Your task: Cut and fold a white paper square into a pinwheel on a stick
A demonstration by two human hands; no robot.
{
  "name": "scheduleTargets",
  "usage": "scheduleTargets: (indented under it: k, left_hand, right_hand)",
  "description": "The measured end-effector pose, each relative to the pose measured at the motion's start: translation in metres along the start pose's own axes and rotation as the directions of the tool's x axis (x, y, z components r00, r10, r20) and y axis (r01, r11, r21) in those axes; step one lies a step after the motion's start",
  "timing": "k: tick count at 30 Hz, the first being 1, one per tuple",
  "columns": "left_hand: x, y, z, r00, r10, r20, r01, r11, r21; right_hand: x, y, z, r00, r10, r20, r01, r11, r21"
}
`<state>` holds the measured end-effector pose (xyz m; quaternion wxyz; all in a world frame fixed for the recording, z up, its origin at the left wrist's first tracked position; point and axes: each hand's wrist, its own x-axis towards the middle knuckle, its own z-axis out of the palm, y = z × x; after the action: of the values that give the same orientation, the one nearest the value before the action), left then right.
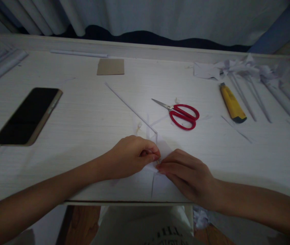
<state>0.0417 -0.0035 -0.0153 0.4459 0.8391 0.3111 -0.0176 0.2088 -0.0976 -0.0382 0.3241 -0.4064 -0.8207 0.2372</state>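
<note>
Scissors with steel blades and looped red handles lie on a white, faintly grained tabletop. Left of the scissors is a black-screened phone; beyond them, to the left, a flat brown cardboard rectangle. To their right is a yellow utility knife with a dark end, and past it slim rolled paper tubes run out from crumpled white paper. A pale hanging curtain closes off the far side.

The slender white paper stick lies left of the scissors, its long axis slanting: one end points away and leftward, the other comes nearer than the blades, over a thin white paper sheet. Nearer than the scissors, the right hand has its fingertips drawn together on that sheet, pinching it. Beside it, the left hand is curled, thumb meeting forefinger; I cannot tell what lies between them.
</note>
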Motion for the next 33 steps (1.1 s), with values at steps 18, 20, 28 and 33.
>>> scheduleTargets:
  k: [18, 20, 28, 33]
  left_hand:
    - [-0.0004, 0.0015, -0.0009, 1.0, 0.028, -0.003, -0.028, 0.999, 0.044]
    - [-0.0005, 0.0016, -0.0011, 1.0, 0.03, -0.006, -0.03, 0.998, 0.048]
    - [-0.0006, 0.0005, -0.0007, 0.999, 0.035, -0.002, -0.035, 0.998, 0.056]
    - [0.0006, -0.0007, 0.0, 1.0, 0.026, 0.002, -0.026, 0.999, 0.025]
  right_hand:
    - [-0.0024, 0.0001, 0.0016, 0.998, 0.063, -0.014, -0.062, 0.996, 0.062]
    - [-0.0024, -0.0002, 0.0018, 0.999, 0.051, -0.008, -0.05, 0.997, 0.055]
    - [-0.0026, -0.0011, 0.0009, 0.997, 0.08, -0.001, -0.08, 0.997, 0.015]
    - [-0.003, 0.0013, 0.0024, 0.995, 0.095, -0.013, -0.095, 0.995, 0.009]
